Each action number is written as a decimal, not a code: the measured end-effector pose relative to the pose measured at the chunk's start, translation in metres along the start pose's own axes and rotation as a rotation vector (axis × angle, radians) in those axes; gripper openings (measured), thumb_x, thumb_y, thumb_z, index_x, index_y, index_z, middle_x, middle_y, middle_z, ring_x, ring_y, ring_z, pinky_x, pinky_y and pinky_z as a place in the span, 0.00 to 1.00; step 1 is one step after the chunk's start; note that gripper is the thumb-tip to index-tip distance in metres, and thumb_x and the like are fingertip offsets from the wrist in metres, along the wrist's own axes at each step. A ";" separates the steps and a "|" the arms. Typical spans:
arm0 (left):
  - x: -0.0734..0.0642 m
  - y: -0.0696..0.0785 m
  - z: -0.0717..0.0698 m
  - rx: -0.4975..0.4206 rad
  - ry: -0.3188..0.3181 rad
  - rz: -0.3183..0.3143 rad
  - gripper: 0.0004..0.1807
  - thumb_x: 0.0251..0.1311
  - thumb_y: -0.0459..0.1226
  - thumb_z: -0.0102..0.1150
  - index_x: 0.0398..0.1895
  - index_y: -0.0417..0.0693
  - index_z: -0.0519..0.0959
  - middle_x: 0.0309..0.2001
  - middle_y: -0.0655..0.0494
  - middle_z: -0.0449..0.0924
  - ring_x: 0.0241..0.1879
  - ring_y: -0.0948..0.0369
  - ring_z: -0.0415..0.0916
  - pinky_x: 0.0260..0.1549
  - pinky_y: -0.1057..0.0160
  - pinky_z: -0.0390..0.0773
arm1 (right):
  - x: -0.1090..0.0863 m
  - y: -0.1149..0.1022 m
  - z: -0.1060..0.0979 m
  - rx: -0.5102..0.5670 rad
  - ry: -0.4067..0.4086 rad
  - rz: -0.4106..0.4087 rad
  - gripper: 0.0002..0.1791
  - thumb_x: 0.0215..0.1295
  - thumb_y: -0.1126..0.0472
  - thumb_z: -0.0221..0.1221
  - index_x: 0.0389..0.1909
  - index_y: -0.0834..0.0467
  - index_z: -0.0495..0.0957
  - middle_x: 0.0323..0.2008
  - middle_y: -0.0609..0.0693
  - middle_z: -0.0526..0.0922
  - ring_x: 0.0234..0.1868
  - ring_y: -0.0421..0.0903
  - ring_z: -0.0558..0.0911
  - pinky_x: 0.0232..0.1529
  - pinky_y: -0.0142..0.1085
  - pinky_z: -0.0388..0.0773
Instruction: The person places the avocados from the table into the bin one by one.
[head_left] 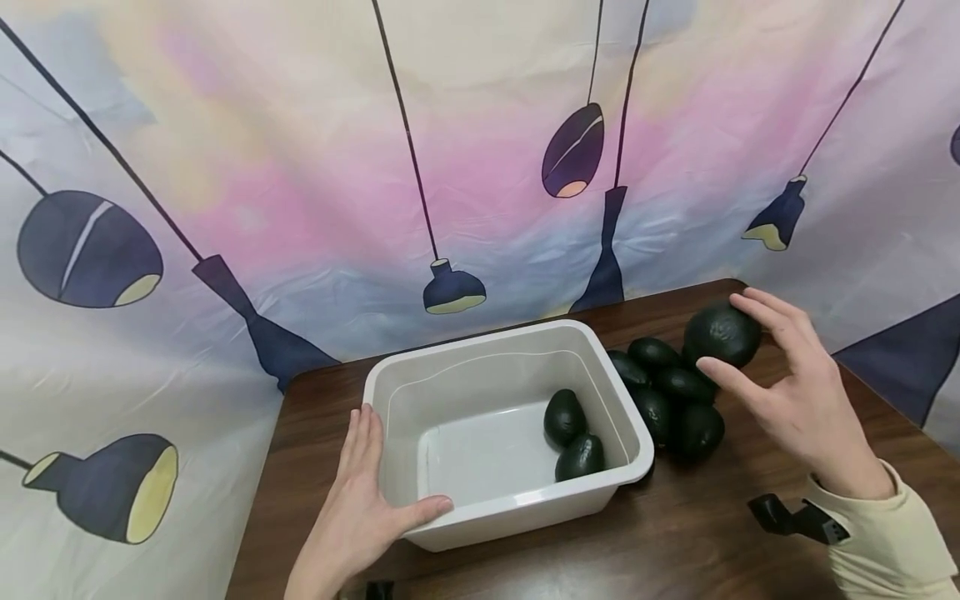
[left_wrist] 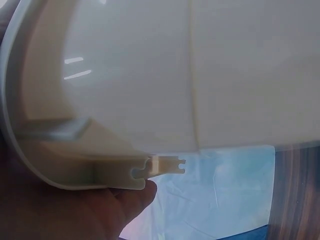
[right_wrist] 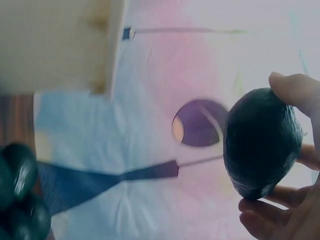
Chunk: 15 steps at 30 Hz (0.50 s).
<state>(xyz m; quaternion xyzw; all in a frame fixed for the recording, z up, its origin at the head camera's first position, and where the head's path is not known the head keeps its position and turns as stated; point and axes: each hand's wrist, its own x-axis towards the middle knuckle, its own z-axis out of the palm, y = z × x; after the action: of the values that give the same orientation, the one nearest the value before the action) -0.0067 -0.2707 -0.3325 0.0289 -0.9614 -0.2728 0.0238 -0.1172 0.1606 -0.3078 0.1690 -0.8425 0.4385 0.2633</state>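
A dark green avocado [head_left: 722, 335] is held between the thumb and fingers of my right hand [head_left: 798, 387], raised over the pile at the right. The right wrist view shows the same avocado [right_wrist: 262, 142] pinched at its two ends. My left hand [head_left: 360, 500] rests on the near left corner of a white plastic tub [head_left: 495, 517], thumb over the front rim and fingers along the left side. In the left wrist view its fingers [left_wrist: 135, 200] touch the underside of the tub rim [left_wrist: 75, 187]. Two avocados [head_left: 565, 418] lie inside the tub at its right end.
Several avocados [head_left: 686, 385] are heaped on the brown wooden table [head_left: 720, 517] against the tub's right side. A fabric backdrop [head_left: 315, 167] printed with hanging lamps rises behind the table. A black strap [head_left: 798, 521] sits by the right sleeve.
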 end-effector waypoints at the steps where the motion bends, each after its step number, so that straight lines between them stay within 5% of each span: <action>1: 0.000 0.000 0.000 0.001 0.002 0.006 0.72 0.34 0.71 0.63 0.74 0.41 0.37 0.74 0.55 0.24 0.72 0.54 0.26 0.62 0.41 0.50 | 0.000 -0.004 0.000 0.011 -0.010 -0.009 0.44 0.46 0.67 0.72 0.65 0.43 0.68 0.67 0.42 0.62 0.67 0.42 0.60 0.57 0.24 0.55; 10: 0.000 -0.001 0.000 0.006 -0.002 0.006 0.73 0.34 0.71 0.63 0.74 0.42 0.36 0.74 0.54 0.23 0.72 0.56 0.24 0.62 0.41 0.50 | 0.002 -0.031 0.012 0.090 -0.076 -0.161 0.46 0.39 0.72 0.74 0.64 0.54 0.69 0.65 0.49 0.65 0.65 0.46 0.63 0.55 0.24 0.60; 15: 0.001 -0.001 0.000 0.005 -0.004 0.008 0.72 0.34 0.71 0.63 0.74 0.42 0.36 0.74 0.55 0.22 0.72 0.55 0.24 0.62 0.40 0.50 | 0.000 -0.042 0.023 0.123 -0.182 -0.170 0.45 0.41 0.70 0.74 0.65 0.53 0.68 0.66 0.48 0.63 0.63 0.45 0.65 0.49 0.22 0.65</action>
<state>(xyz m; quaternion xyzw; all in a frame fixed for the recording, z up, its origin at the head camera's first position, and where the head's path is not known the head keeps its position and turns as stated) -0.0072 -0.2719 -0.3335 0.0245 -0.9622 -0.2703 0.0228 -0.1020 0.1180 -0.2912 0.2947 -0.8171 0.4481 0.2114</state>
